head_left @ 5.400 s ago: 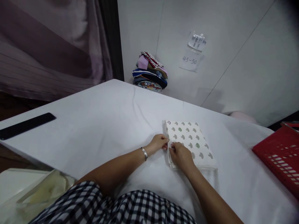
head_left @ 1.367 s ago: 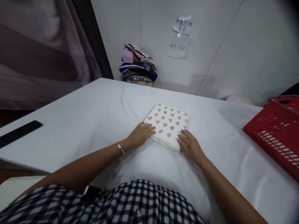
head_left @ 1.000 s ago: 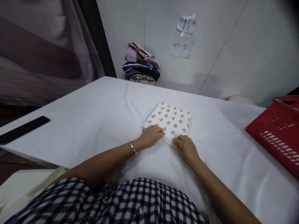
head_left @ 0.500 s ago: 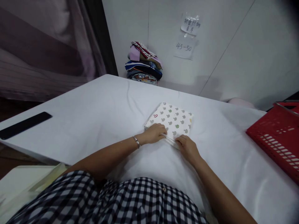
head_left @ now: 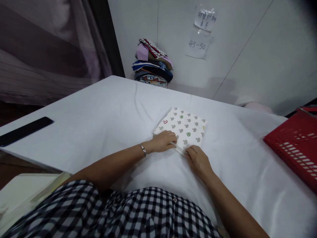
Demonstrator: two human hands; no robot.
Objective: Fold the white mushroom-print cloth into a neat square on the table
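A folded white cloth [head_left: 183, 125] printed with small grey, green and red mushrooms lies flat on the white-covered table [head_left: 99, 112]. Several layers show along its near edge. My left hand [head_left: 163, 141] grips that edge near its left end, fingers curled over the top. At the right end of the same edge, my right hand [head_left: 198, 159] pinches the cloth between thumb and fingers. The thumbs are partly hidden from this angle.
A red plastic basket [head_left: 294, 142] stands at the table's right side. Toward the left edge lies a black flat bar-like object [head_left: 27, 131]. Folded clothes [head_left: 153, 64] are stacked beyond the far edge, against the wall with paper notes [head_left: 197, 45].
Both hands keep their hold on the cloth's near edge, with only a slight shift of the right fingers. The whole view has tilted a little.
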